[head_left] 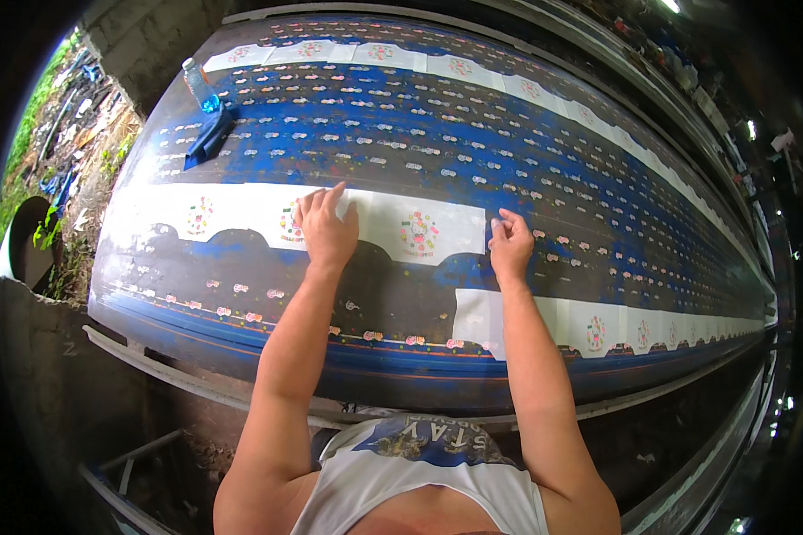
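A row of white fabric pieces with a small coloured cartoon print lies across the dark, blue-stained table; each has a curved lower edge. My left hand [328,227] rests on this row with its fingers spread, partly covering one print. Between my hands lies the row's rightmost piece [455,230], flat on the table. Just past that piece's right edge is my right hand [511,248], its thumb and forefinger a little apart and the other fingers curled. Nothing shows in its grip. Below it, another row of white pieces [549,321] runs off to the right, partly behind my right forearm.
A third row of white pieces [459,68] follows the table's far side. A clear plastic bottle [202,86] with blue contents stands at the far left beside a dark blue cloth [209,138]. Small printed marks cover the long table [401,303]. A concrete wall [156,45] borders it.
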The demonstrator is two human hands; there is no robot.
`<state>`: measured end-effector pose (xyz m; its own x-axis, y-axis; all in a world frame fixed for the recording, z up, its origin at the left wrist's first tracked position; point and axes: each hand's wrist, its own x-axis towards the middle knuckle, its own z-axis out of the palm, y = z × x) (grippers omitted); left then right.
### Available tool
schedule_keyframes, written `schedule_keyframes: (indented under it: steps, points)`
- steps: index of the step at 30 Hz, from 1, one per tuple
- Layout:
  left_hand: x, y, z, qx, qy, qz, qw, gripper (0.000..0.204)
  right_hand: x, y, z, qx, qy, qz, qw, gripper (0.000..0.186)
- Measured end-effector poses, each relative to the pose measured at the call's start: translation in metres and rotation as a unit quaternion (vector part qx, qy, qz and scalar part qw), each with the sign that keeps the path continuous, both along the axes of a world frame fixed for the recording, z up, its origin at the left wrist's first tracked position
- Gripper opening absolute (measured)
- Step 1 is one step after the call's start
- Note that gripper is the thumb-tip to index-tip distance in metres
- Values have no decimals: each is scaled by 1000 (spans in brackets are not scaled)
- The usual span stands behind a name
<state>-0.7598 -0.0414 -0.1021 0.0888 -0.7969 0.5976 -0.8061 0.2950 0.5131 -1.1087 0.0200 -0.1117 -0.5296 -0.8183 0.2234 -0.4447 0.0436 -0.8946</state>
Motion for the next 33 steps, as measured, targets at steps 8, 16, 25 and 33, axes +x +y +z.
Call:
schedule_keyframes:
  steps: [8,16,25,33]
  points:
    - [-4,4,2,-60,-20,-26,998,38,-72,44,26,99,-30,92,990,12]
    - [-34,42,4,-95,-44,-101,989,31,-127,128,86,262,385,205,861,6]
    - [-177,142,39,48,-37,-390,919,40,-154,157,91,144,388,364,834,6]
    - [-198,175,68,205,-77,-291,931,40,-200,188,115,130,62,470,871,24]
